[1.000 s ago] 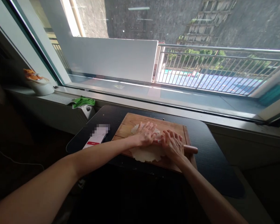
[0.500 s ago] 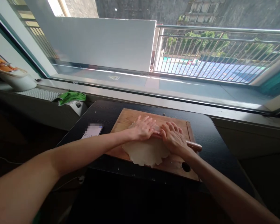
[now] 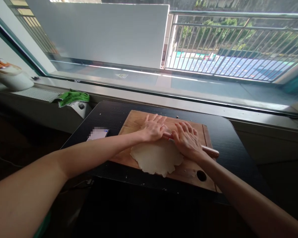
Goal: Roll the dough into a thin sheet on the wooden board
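Note:
A thin, pale sheet of dough (image 3: 156,157) with a ragged near edge lies on a wooden cutting board (image 3: 129,124). Across its far part runs a wooden rolling pin (image 3: 210,151), whose right end sticks out beyond the board's right side. My left hand (image 3: 154,127) rests palm down over the left part of the pin, fingers stretched forward. Over the right part, my right hand (image 3: 187,138) also lies flat, its fingers extended and slightly spread. Between the hands a short piece of the pin shows. The hands hide the pin's left end and some of the dough.
The board stands on a dark table (image 3: 109,110) with small crumbs. Left of the board lies a phone (image 3: 99,134), partly behind my forearm. A green cloth (image 3: 73,97) and a white pot (image 3: 13,79) sit along the window ledge. A window (image 3: 109,36) is behind the table.
Both hands have moved slightly away from me over the board, along with the rolling pin. The camera view has tilted a little lower.

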`<state>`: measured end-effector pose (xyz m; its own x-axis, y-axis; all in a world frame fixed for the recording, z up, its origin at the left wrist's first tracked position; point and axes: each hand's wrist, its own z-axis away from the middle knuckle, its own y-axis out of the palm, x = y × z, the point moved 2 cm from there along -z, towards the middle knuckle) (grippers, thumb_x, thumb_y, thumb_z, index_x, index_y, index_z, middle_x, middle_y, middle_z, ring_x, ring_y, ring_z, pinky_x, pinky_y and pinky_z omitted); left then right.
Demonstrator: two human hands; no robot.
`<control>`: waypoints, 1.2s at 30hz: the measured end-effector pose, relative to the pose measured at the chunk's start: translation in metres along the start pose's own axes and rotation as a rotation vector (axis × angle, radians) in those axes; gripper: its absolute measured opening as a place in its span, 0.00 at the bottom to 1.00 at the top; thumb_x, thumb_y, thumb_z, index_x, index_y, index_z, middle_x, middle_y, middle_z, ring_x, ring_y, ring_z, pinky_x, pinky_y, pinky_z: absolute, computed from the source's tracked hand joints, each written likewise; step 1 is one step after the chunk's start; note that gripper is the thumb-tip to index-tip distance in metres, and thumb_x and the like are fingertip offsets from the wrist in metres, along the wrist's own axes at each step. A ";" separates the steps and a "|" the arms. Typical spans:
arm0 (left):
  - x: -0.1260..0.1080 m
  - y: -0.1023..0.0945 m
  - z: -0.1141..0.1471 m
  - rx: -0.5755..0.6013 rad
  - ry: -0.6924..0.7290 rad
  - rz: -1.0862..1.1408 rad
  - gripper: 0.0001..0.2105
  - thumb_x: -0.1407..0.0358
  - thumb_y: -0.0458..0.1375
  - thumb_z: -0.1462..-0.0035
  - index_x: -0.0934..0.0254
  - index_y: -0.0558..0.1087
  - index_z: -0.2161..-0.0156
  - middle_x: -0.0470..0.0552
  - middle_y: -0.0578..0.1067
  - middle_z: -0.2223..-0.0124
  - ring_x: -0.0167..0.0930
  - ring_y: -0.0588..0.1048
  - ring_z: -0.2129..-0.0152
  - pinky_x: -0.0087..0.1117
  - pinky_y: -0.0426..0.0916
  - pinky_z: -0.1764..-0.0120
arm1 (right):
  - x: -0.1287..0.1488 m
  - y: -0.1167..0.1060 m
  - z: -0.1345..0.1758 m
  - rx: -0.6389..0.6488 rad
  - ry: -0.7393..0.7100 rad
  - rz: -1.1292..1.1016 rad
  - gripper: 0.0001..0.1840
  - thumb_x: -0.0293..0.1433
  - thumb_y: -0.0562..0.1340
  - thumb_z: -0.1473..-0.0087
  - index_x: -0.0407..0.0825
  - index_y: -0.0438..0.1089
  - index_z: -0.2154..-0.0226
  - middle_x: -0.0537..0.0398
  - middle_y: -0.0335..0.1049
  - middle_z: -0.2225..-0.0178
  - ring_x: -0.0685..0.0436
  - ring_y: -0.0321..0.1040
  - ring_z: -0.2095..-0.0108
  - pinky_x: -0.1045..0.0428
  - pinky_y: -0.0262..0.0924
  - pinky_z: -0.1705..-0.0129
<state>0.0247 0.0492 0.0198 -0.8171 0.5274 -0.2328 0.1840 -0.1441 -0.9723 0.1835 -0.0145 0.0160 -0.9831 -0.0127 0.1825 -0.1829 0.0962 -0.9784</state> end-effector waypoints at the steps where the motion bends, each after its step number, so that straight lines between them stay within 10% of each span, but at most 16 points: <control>1: 0.000 -0.001 -0.008 -0.014 -0.025 0.006 0.29 0.56 0.38 0.30 0.62 0.51 0.28 0.51 0.53 0.27 0.40 0.49 0.30 0.55 0.43 0.32 | -0.002 -0.002 -0.008 -0.019 0.031 -0.004 0.30 0.42 0.44 0.34 0.48 0.60 0.36 0.44 0.55 0.32 0.34 0.45 0.31 0.35 0.43 0.33; 6: -0.001 -0.012 -0.043 -0.040 -0.157 -0.007 0.29 0.59 0.38 0.30 0.66 0.48 0.28 0.55 0.51 0.26 0.39 0.46 0.29 0.56 0.42 0.32 | -0.015 -0.009 -0.047 0.020 0.283 -0.062 0.32 0.43 0.44 0.35 0.45 0.57 0.35 0.40 0.55 0.32 0.31 0.47 0.32 0.32 0.46 0.35; 12: -0.001 0.001 0.010 0.031 0.056 -0.005 0.28 0.58 0.39 0.31 0.60 0.54 0.29 0.51 0.55 0.27 0.40 0.50 0.30 0.55 0.42 0.32 | -0.001 0.003 0.002 -0.024 -0.058 0.058 0.27 0.40 0.45 0.34 0.51 0.64 0.40 0.44 0.60 0.35 0.35 0.49 0.33 0.36 0.46 0.34; 19: 0.006 -0.010 -0.044 -0.032 -0.174 -0.015 0.29 0.61 0.39 0.31 0.64 0.49 0.28 0.54 0.53 0.27 0.39 0.47 0.29 0.56 0.43 0.32 | -0.012 -0.005 -0.059 -0.032 0.212 -0.020 0.32 0.42 0.46 0.35 0.44 0.57 0.35 0.37 0.53 0.32 0.30 0.45 0.31 0.31 0.44 0.35; 25: -0.001 -0.001 0.005 0.017 0.009 -0.068 0.28 0.58 0.38 0.30 0.59 0.53 0.29 0.49 0.56 0.28 0.39 0.51 0.30 0.51 0.45 0.31 | 0.000 -0.001 -0.009 0.032 0.021 0.017 0.31 0.42 0.44 0.34 0.46 0.60 0.36 0.41 0.56 0.33 0.32 0.46 0.32 0.35 0.44 0.34; 32: 0.005 -0.012 -0.047 -0.042 -0.194 -0.059 0.29 0.59 0.38 0.31 0.64 0.48 0.28 0.54 0.52 0.27 0.39 0.47 0.29 0.54 0.45 0.32 | -0.009 -0.012 -0.058 0.049 0.228 -0.046 0.34 0.42 0.47 0.36 0.42 0.54 0.33 0.38 0.53 0.32 0.32 0.44 0.31 0.36 0.44 0.34; 36: 0.005 -0.004 -0.015 0.043 -0.075 -0.067 0.29 0.58 0.37 0.31 0.63 0.50 0.28 0.53 0.53 0.27 0.39 0.49 0.30 0.55 0.46 0.32 | 0.000 -0.009 -0.023 0.091 0.119 -0.044 0.32 0.41 0.45 0.35 0.45 0.56 0.34 0.41 0.55 0.32 0.33 0.46 0.32 0.37 0.46 0.34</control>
<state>0.0281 0.0652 0.0219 -0.8655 0.4732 -0.1639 0.1057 -0.1474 -0.9834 0.1849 0.0076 0.0266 -0.9676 0.1037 0.2303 -0.2308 0.0070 -0.9730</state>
